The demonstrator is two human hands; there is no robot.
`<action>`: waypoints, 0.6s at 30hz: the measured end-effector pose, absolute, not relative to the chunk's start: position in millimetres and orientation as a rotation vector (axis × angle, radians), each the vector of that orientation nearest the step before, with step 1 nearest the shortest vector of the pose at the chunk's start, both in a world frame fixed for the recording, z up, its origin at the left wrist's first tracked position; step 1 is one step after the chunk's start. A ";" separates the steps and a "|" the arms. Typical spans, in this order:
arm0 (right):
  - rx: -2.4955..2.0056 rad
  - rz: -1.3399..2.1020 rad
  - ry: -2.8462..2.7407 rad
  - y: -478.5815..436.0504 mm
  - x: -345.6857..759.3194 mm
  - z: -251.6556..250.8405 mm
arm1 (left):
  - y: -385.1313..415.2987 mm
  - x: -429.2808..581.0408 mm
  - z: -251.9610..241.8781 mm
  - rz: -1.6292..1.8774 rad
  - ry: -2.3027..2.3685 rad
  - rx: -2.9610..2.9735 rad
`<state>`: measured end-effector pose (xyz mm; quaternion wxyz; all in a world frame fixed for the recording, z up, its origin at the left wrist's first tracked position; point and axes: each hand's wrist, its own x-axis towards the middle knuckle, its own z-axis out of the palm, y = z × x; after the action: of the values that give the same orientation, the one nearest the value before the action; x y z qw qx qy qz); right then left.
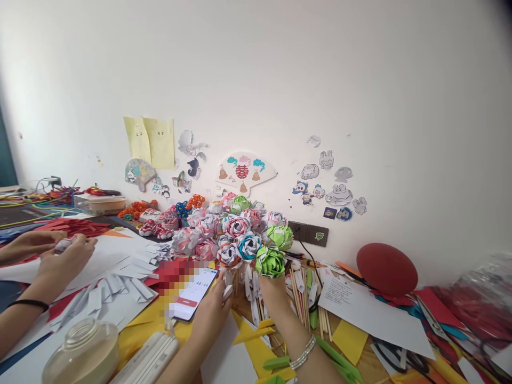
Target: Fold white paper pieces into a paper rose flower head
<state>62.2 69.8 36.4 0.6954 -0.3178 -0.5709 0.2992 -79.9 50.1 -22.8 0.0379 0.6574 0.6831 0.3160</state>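
A large cluster of folded paper flowers point(237, 226) in white, pink, blue and green stands in the middle. My right hand point(273, 288) reaches up directly beneath a green paper flower point(270, 261) at the cluster's front right; its fingers are hidden behind the petals. Below the cluster, beside a phone point(197, 296), my left hand point(212, 309) is closed, with a small white folded paper piece point(228, 292) at its fingertips. White paper strips and thin wooden sticks point(298, 293) lie behind and between my hands.
At the left, another person's hands point(66, 261) hold a small whitish piece. White folded strips point(120, 290) lie near them. A glass jar point(82, 352) and a white device point(148, 360) stand in front. A red balloon point(386, 269) and a written sheet point(372, 312) are at right.
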 end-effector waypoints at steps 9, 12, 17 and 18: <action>-0.715 0.682 -1.307 72.0 58.7 34.6 | 48.1 -78.6 -19.3 0.948 2.019 1.957; -0.728 0.678 -1.334 68.5 58.6 36.9 | 47.9 -78.1 -19.4 0.939 2.023 1.941; -0.748 0.652 -1.391 65.3 58.4 33.1 | 49.9 -79.9 -23.3 0.976 2.051 1.942; -0.763 0.619 -1.427 66.1 59.1 30.1 | 50.5 -80.5 -23.7 0.995 2.063 1.952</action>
<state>59.1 66.1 30.1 0.6476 -0.3354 -0.6277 0.2723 -80.5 50.5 -23.7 0.0661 0.6474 0.6839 0.3298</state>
